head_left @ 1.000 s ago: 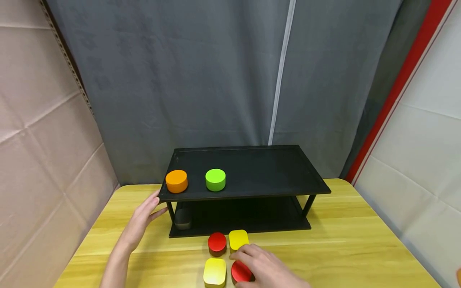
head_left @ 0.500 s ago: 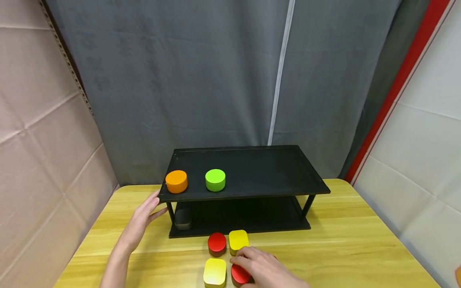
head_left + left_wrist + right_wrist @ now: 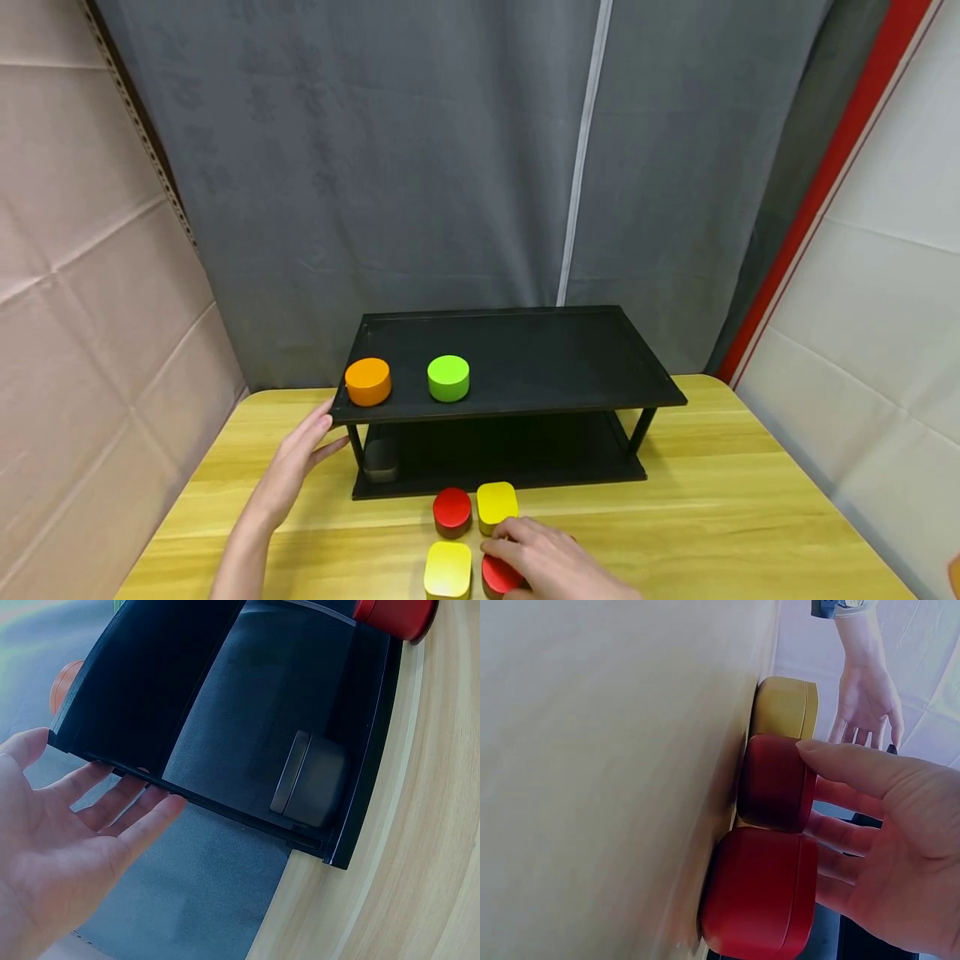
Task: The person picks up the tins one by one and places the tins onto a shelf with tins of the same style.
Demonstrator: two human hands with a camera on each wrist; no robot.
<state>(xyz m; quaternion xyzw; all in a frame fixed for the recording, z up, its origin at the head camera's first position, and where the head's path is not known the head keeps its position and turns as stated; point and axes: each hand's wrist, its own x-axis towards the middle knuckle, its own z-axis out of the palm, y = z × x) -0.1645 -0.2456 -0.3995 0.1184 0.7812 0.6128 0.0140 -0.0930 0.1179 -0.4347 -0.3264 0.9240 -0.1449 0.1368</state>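
Observation:
In the head view my right hand [image 3: 551,562] reaches over a round red tin [image 3: 501,575] on the table, its thumb and fingers pinching it at the sides. From the right wrist view, the thumb tip presses the lid edge of this red tin [image 3: 776,784], the fingers pass behind it, and a second red tin [image 3: 757,892] stands closer to the camera. That one is mostly hidden by the hand from above. My left hand [image 3: 288,467] rests at the left side of a black two-tier rack [image 3: 525,358], its fingers [image 3: 154,814] fairly straight along the edge.
On the rack's top stand an orange tin [image 3: 367,382] and a green tin [image 3: 448,378]; a dark grey tin [image 3: 381,460] sits on the lower tier at left. Before the rack are two yellow tins, one far [image 3: 497,505] and one near [image 3: 447,570], and another red tin [image 3: 452,512].
The right hand's fingers have shifted slightly over the red tin, and a sliver of red now shows beyond the hand. The left hand has not moved.

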